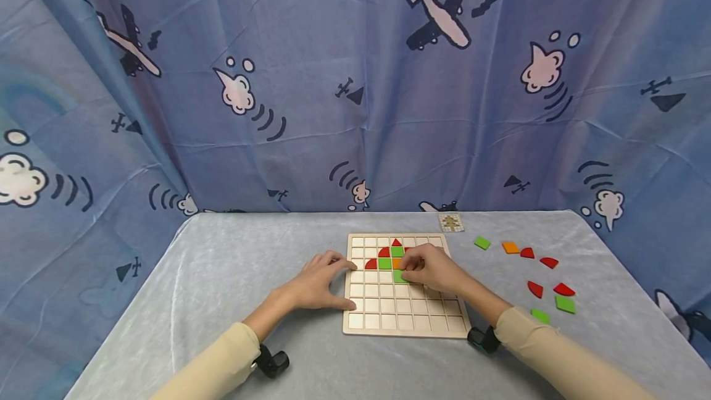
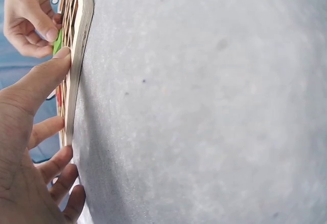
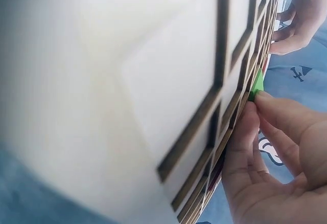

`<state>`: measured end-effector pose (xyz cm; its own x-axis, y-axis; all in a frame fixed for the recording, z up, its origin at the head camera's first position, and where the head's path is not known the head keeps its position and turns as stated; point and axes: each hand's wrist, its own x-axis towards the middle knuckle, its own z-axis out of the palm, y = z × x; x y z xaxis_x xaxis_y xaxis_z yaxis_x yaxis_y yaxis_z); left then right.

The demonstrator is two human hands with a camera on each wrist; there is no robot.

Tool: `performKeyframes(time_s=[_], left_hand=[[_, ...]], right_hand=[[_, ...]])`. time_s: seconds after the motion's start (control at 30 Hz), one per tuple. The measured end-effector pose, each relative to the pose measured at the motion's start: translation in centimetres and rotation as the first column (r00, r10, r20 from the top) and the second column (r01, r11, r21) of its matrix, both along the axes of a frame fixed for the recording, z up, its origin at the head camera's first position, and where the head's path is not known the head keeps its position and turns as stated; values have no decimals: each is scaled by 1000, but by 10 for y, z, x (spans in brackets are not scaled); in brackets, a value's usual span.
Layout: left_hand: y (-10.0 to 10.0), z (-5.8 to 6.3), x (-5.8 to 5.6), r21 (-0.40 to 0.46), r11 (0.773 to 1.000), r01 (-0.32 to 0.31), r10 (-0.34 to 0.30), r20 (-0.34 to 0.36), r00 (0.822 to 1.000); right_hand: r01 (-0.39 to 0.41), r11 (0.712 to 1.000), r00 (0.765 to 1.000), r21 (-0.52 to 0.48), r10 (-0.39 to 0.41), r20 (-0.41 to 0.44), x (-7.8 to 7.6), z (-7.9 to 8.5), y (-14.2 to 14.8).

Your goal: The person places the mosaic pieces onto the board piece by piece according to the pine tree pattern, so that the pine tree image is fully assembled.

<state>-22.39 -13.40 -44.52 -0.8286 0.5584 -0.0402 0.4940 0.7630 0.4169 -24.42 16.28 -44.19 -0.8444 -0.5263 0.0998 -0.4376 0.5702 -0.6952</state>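
Observation:
A wooden grid board (image 1: 363, 321) lies on the table, with tiles set in its upper cells. Among these are a red triangle (image 1: 396, 242) at the top, green squares (image 1: 385, 263), red quarter-rounds (image 1: 371, 263) and an orange square (image 1: 396, 262). My right hand (image 1: 433, 267) pinches a green square tile (image 3: 257, 83) between thumb and fingers, low over the cell under the orange one. At the board's left side, my left hand (image 1: 319, 283) spreads its thumb and fingers, tips touching the edge. Part of the pattern is hidden behind the right hand.
Loose tiles lie right of the board: green squares (image 1: 565, 304), an orange square (image 1: 510, 247) and several red quarter-rounds (image 1: 535, 289). A small card with a tree pattern (image 1: 451, 222) is behind the board. A blue printed curtain (image 1: 311, 141) hangs past the table's far edge.

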Motion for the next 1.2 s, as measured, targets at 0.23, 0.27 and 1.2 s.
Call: performKeyframes(time_s=[0.23,0.27,1.2], left_hand=[[0,0,0,5,1000,7,-7,-12,1000],[1,0,0,5,1000,7,-7,-12,1000],[0,0,-1,4,1000,6,-6,-5,1000]], right_hand=[[22,1000,1000,7,-22,-19,0,-1,-1],[25,1000,999,6,-25,-21,0,-1,-1],[109,993,989,-52,-102,111,15,12,87]])
